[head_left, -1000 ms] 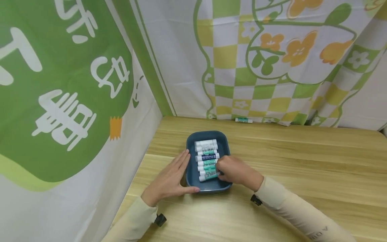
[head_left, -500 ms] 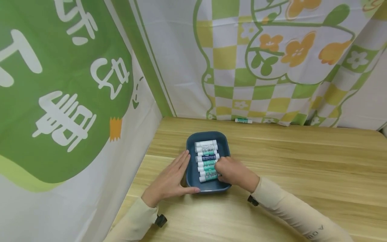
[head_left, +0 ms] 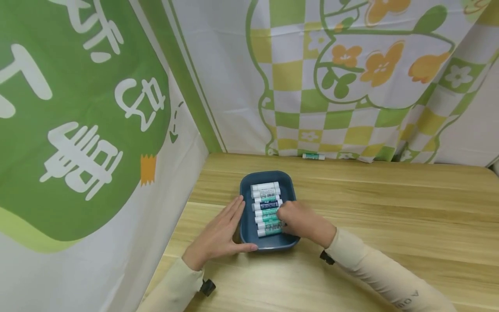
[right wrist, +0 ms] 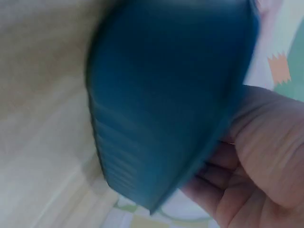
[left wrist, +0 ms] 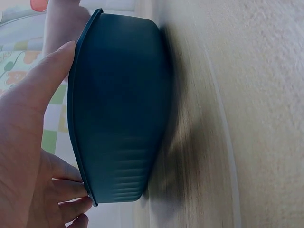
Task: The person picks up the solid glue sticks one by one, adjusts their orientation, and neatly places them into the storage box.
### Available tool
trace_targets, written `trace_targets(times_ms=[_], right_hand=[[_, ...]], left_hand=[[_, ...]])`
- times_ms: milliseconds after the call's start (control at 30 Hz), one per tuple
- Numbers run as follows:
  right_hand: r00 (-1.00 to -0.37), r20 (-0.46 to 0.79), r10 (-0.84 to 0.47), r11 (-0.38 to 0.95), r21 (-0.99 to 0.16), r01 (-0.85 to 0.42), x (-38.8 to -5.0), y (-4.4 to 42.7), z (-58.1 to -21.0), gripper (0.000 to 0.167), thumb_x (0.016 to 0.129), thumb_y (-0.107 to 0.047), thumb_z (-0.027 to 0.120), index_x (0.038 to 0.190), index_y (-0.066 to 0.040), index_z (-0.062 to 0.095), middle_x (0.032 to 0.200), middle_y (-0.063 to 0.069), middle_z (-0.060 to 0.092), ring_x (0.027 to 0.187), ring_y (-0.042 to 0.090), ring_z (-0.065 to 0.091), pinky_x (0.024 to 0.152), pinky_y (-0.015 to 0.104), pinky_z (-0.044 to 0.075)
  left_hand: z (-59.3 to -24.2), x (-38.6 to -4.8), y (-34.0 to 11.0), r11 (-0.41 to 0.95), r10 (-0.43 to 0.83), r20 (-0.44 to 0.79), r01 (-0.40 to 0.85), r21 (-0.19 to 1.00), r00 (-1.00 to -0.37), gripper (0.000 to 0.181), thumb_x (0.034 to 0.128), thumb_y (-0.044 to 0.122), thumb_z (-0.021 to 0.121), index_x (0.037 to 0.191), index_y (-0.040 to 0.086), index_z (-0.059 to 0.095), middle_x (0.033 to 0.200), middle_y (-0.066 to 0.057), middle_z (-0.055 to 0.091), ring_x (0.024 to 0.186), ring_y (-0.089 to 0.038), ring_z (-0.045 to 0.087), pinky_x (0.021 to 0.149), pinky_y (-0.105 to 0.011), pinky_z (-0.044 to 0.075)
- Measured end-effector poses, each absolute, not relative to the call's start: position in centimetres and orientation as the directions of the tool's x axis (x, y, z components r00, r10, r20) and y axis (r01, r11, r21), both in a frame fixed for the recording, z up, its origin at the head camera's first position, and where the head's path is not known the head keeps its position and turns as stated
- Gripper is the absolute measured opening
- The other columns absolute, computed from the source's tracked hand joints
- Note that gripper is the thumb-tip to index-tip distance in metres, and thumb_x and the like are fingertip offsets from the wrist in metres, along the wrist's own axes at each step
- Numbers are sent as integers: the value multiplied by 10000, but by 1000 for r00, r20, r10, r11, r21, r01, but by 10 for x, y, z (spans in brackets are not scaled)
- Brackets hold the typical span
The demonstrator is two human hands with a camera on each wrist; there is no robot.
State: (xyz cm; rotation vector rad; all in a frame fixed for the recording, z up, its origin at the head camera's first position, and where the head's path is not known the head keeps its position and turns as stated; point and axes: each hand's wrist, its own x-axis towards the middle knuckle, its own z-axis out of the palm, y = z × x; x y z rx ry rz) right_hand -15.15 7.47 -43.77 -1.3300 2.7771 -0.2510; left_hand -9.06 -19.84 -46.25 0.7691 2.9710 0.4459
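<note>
A dark blue tray (head_left: 269, 245) stands on the table, holding a column of small white tubes that look like lip balms. Most labels are green; one lip balm (head_left: 267, 205) has a dark blue label. My left hand (head_left: 216, 234) rests against the tray's left side, its fingers and thumb spread along the rim; in the left wrist view the thumb (left wrist: 52, 71) touches the rim. My right hand (head_left: 304, 221) reaches over the right rim with curled fingers and pinches the right end of the nearest lip balm (head_left: 269, 232). Its fingertips are mostly hidden.
A single green-labelled tube (head_left: 313, 157) lies at the table's back edge, against the patterned curtain (head_left: 335, 117). A green and white cloth (head_left: 89, 130) hangs on the left. The wooden table (head_left: 390, 208) extends to the right.
The nearest lip balm has turned from slanted to nearly level, in line with the others. My right hand has shifted only slightly; my left hand stays on the tray.
</note>
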Motion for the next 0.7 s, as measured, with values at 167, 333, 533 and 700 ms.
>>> trace_targets(times_ms=[167, 333, 533, 700], right_hand=[[-666, 112, -737, 639, -203, -742, -164, 90, -422, 259, 893, -129, 852, 1085, 27, 777, 1015, 134, 767, 880, 213, 735, 734, 335, 637], [-705, 253, -663, 661, -244, -709, -183, 116, -413, 363, 890, -118, 847, 1168, 89, 741, 1145, 233, 763, 1054, 370, 751, 883, 467, 645], [-763, 272, -586, 698, -310, -646, -219, 148, -408, 363, 926, -80, 797, 1216, 120, 715, 1190, 283, 753, 1121, 448, 728, 944, 547, 616], [-803, 248, -542, 743, -304, -596, -248, 169, -416, 374, 947, -90, 780, 1246, 123, 708, 1213, 315, 736, 1104, 473, 730, 941, 575, 612]], left_hand=[[-465, -90, -198, 837, 481, 48, 474, 274, -876, 1273, 850, 852, 609, 1678, -11, 171, 1782, -180, 121, 1661, -327, 147, 1316, -502, 267], [-467, -89, -198, 842, 480, 36, 472, 262, -877, 1279, 850, 871, 585, 1678, -11, 169, 1783, -182, 111, 1657, -351, 161, 1315, -495, 256], [-465, -89, -198, 846, 475, 32, 466, 260, -879, 1281, 851, 866, 589, 1678, -13, 159, 1786, -174, 97, 1660, -342, 152, 1319, -486, 250], [-464, -89, -199, 844, 479, 36, 471, 255, -877, 1277, 852, 863, 591, 1675, -18, 170, 1783, -182, 106, 1658, -348, 159, 1319, -484, 248]])
